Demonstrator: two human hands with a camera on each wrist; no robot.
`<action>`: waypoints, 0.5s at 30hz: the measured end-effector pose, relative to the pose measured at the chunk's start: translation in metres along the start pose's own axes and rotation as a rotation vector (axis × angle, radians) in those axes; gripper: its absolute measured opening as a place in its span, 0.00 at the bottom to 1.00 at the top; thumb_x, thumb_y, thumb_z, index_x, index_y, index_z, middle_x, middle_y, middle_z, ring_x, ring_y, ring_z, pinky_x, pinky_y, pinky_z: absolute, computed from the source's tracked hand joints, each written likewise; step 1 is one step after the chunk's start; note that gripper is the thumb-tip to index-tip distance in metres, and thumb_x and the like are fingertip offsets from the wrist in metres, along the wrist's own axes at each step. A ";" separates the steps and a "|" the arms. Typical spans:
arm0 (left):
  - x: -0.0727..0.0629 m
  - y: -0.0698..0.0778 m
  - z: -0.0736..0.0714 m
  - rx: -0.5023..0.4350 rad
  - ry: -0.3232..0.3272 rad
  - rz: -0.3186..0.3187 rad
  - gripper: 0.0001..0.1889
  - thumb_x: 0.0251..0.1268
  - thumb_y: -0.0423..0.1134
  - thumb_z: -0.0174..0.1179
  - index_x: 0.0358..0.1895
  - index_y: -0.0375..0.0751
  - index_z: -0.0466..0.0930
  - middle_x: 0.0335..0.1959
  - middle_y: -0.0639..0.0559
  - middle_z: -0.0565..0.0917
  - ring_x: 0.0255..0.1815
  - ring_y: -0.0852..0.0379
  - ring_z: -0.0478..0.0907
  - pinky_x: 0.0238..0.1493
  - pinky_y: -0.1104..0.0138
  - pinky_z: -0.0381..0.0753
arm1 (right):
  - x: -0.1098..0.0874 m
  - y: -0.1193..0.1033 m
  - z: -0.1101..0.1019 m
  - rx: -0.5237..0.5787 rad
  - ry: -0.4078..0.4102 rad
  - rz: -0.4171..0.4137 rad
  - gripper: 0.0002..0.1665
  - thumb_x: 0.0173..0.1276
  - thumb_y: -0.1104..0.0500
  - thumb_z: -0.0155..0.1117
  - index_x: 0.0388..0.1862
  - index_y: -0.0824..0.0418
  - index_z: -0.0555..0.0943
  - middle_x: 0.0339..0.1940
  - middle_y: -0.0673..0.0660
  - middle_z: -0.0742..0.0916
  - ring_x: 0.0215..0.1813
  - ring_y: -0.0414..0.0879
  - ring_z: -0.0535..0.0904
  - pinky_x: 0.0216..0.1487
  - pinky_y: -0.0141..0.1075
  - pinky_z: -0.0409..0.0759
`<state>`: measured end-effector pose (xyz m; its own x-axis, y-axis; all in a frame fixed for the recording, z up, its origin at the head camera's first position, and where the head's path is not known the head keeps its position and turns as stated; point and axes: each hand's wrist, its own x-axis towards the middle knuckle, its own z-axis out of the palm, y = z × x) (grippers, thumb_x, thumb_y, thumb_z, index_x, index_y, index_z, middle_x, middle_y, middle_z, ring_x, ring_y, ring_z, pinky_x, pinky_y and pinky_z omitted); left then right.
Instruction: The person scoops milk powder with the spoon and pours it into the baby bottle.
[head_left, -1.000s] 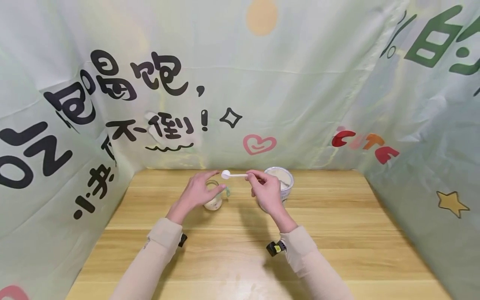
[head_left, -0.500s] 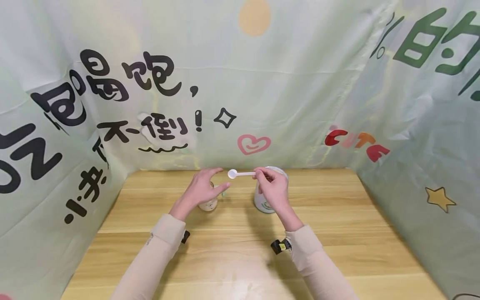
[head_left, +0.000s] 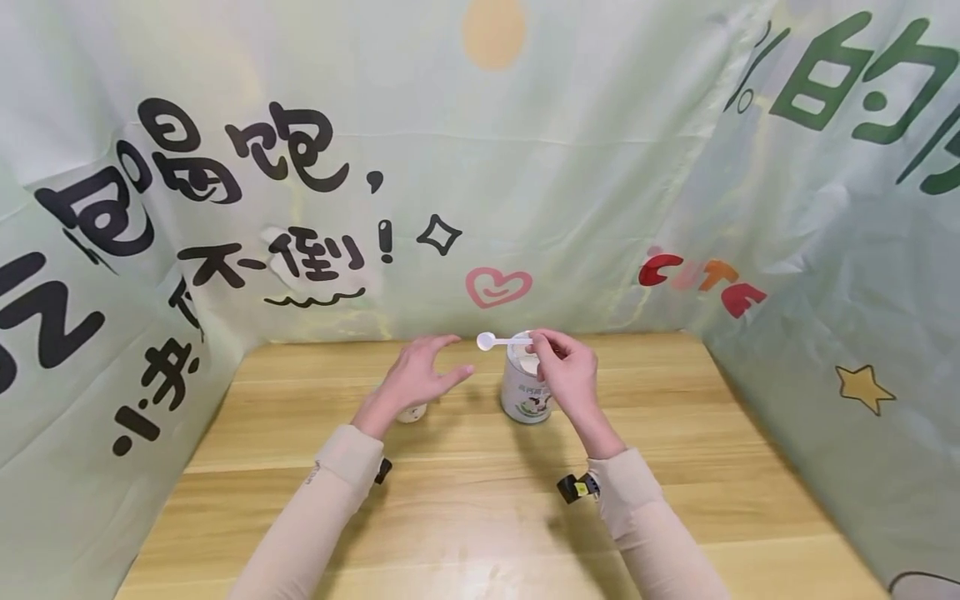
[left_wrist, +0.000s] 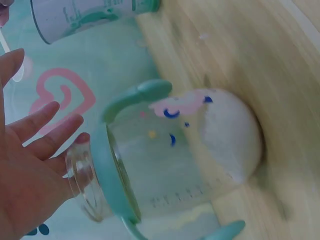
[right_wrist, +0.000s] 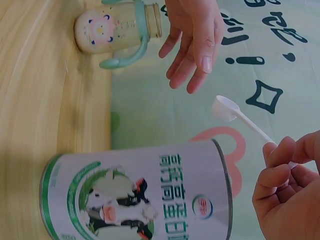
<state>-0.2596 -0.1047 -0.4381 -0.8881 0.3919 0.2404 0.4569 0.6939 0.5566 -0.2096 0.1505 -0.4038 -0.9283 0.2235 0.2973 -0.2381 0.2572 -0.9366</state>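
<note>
My right hand pinches the handle of a small white scoop, its bowl pointing left. It hangs above and beside a white powder can with a green base band and a cow picture. Pale powder shows in the can's open top. My left hand has its fingers spread, thumb apart, and holds nothing. Behind it in the head view, mostly hidden, stands a clear baby bottle with green handles. The bottle is uncapped, with whitish contents at its bottom. The left fingers are close to its neck; contact cannot be told.
Bottle and can stand on a wooden table, near its back edge. A pale green printed cloth rises behind and at both sides. Each wrist wears a small black camera.
The scoop and right hand have moved right, away from the bottle and closer over the can. My left hand has also shifted slightly right, covering more of the bottle. The head view has turned right.
</note>
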 end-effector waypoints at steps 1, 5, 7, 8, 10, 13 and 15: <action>0.001 0.001 0.001 0.003 -0.005 0.001 0.38 0.70 0.66 0.63 0.76 0.48 0.73 0.74 0.42 0.77 0.76 0.37 0.72 0.78 0.40 0.68 | 0.000 0.001 -0.002 -0.005 0.005 -0.002 0.16 0.78 0.55 0.66 0.49 0.66 0.90 0.36 0.66 0.91 0.18 0.36 0.75 0.23 0.27 0.73; 0.004 0.007 0.005 -0.002 -0.024 0.015 0.39 0.71 0.67 0.62 0.77 0.47 0.72 0.75 0.42 0.76 0.77 0.37 0.71 0.79 0.39 0.66 | 0.001 0.001 -0.009 -0.012 0.024 -0.001 0.16 0.78 0.55 0.66 0.48 0.67 0.90 0.35 0.63 0.91 0.18 0.36 0.75 0.23 0.27 0.73; 0.007 0.010 0.007 -0.003 -0.033 0.027 0.40 0.71 0.66 0.62 0.77 0.46 0.72 0.75 0.42 0.76 0.77 0.36 0.70 0.80 0.40 0.65 | 0.001 0.001 -0.012 -0.007 0.035 0.008 0.15 0.78 0.55 0.66 0.48 0.66 0.90 0.33 0.59 0.91 0.18 0.37 0.75 0.22 0.27 0.72; 0.008 0.011 0.008 -0.003 -0.036 0.031 0.40 0.71 0.66 0.62 0.77 0.45 0.71 0.75 0.42 0.76 0.77 0.37 0.70 0.80 0.40 0.65 | 0.000 0.001 -0.013 -0.004 0.041 0.014 0.14 0.78 0.56 0.66 0.48 0.66 0.90 0.33 0.58 0.90 0.19 0.37 0.75 0.21 0.27 0.71; 0.010 0.014 0.010 0.001 -0.041 0.036 0.40 0.71 0.66 0.62 0.77 0.45 0.71 0.75 0.42 0.76 0.77 0.37 0.71 0.80 0.41 0.65 | 0.000 0.001 -0.017 -0.006 0.053 0.023 0.14 0.77 0.56 0.66 0.48 0.65 0.90 0.32 0.55 0.90 0.19 0.37 0.75 0.20 0.27 0.69; 0.012 0.019 0.014 0.005 -0.050 0.033 0.41 0.70 0.67 0.62 0.78 0.47 0.70 0.76 0.43 0.75 0.78 0.38 0.70 0.81 0.41 0.65 | 0.000 0.003 -0.022 -0.010 0.065 0.028 0.14 0.77 0.55 0.66 0.48 0.65 0.90 0.33 0.55 0.91 0.19 0.38 0.75 0.19 0.26 0.68; 0.014 0.021 0.016 0.004 -0.053 0.032 0.41 0.70 0.67 0.62 0.79 0.47 0.69 0.77 0.43 0.75 0.78 0.38 0.69 0.80 0.41 0.65 | 0.000 0.005 -0.025 -0.020 0.066 0.023 0.14 0.78 0.55 0.66 0.48 0.65 0.90 0.34 0.58 0.91 0.19 0.39 0.76 0.19 0.27 0.68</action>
<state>-0.2615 -0.0749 -0.4356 -0.8691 0.4454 0.2152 0.4853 0.6830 0.5459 -0.2036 0.1749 -0.4038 -0.9122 0.2913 0.2880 -0.2106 0.2694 -0.9397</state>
